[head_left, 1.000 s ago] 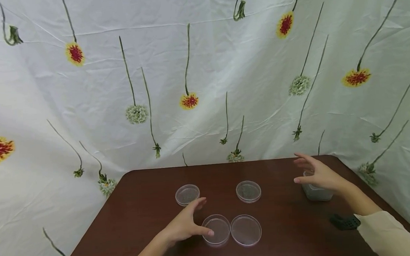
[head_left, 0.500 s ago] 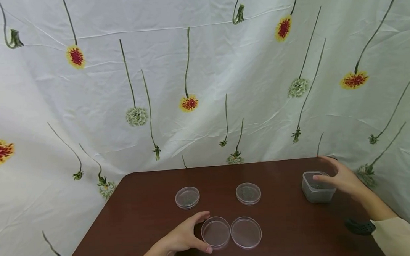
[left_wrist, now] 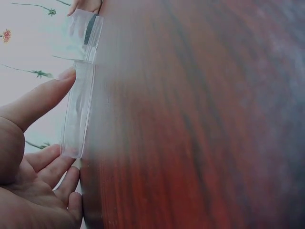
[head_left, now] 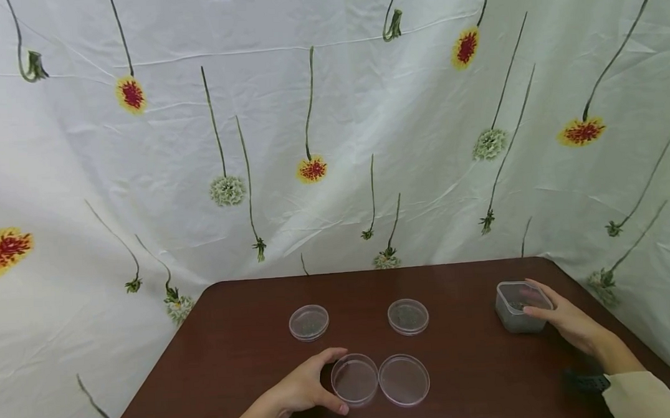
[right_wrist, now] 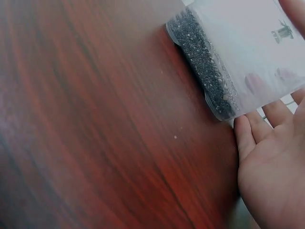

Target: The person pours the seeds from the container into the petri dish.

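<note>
Thumb and fingers of my left hand (head_left: 306,385) hold the left side of a clear petri dish (head_left: 355,379), which lies on the table. In the left wrist view the dish (left_wrist: 78,109) shows edge-on, between thumb tip and fingers. Right beside it lies a second clear petri dish (head_left: 404,380). Over at the right, my right hand (head_left: 570,320) grips a clear, square plastic container (head_left: 516,321), thumb at the near rim and fingers along the far side. A layer of small dark grains (right_wrist: 200,57) fills its bottom, seen in the right wrist view.
Two more petri dishes, one at back left (head_left: 309,323) and one at back centre (head_left: 408,317), stand on the dark brown table (head_left: 252,362). Behind the table hangs a white cloth (head_left: 352,96) printed with flowers. A few pale specks (right_wrist: 175,137) dot the tabletop near the container.
My right hand has come down from above the container to its right side and taken hold of it. My left hand has lowered and settled around the near left dish.
</note>
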The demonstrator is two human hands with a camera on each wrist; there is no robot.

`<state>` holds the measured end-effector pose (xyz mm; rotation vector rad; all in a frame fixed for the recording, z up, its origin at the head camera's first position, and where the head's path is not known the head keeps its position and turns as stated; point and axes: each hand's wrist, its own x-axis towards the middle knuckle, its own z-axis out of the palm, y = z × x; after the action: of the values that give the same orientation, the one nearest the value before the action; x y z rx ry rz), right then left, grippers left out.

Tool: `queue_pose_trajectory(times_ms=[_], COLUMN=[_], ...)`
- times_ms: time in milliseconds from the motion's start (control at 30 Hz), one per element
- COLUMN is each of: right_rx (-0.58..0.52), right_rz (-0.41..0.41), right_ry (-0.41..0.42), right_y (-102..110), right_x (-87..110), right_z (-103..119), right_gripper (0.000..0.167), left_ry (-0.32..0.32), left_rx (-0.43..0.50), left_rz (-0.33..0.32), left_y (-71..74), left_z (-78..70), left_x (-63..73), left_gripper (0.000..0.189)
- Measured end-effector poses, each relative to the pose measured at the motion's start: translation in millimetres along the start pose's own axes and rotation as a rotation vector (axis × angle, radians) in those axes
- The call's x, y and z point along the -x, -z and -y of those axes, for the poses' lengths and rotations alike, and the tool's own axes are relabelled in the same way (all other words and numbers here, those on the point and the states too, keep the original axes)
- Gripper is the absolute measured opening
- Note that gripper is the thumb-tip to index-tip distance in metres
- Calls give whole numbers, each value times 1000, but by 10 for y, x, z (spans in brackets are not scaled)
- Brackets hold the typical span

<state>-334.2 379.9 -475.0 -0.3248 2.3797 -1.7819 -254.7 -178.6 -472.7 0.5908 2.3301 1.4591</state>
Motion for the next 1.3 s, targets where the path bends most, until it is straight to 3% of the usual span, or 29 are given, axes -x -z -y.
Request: queue_pose_trajectory(times_ms=[333,800,1000,1300], right_rx=[51,114,165,157], right_rz=[5,-96,-90,-84], right_ry=[20,7,8,37], right_y=[49,-9,-75,-244], right_x=[-1,37,-6,-78], right_z=[-68,-57,21,214], right_gripper=[92,90,92,94], left_ry=[3,5,15,12], left_rx=[-28,-32,-34,-43], left_rz=[-4,-17,-23,-23], left_y=[1,-31,-25,1], left_z=[-21,4,20,-11], left_x=[-37,-46,-34,-45], left_gripper=[90,84,83,83])
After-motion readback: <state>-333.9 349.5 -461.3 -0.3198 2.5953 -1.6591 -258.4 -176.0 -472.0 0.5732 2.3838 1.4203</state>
